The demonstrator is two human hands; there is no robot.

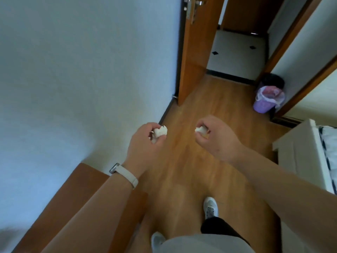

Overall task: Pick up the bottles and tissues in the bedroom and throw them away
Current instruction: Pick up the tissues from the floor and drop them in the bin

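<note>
Two crumpled tissues are held above the floor (191, 110): the left hand (145, 141) pinches one tissue (159, 133), the right hand (215, 137) pinches the other tissue (200, 130). They look soft and light, so a gentle finger pinch is enough. A purple bin (264, 105) stands ahead by the wall.

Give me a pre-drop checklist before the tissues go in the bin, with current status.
1. Left hand gripping its crumpled white tissue: ok.
2. Right hand gripping the second white tissue wad: ok.
3. Purple plastic waste bin with a white liner in sight: ok, it stands ahead on the right, by the door frame.
4. Bin under the hands: not ok, both hands are over bare wooden floor, short of the bin.
5. Path to the bin clear: ok, nothing lies on the floor between.
6. Room left in the bin: cannot tell, something pinkish shows inside the liner.
</note>
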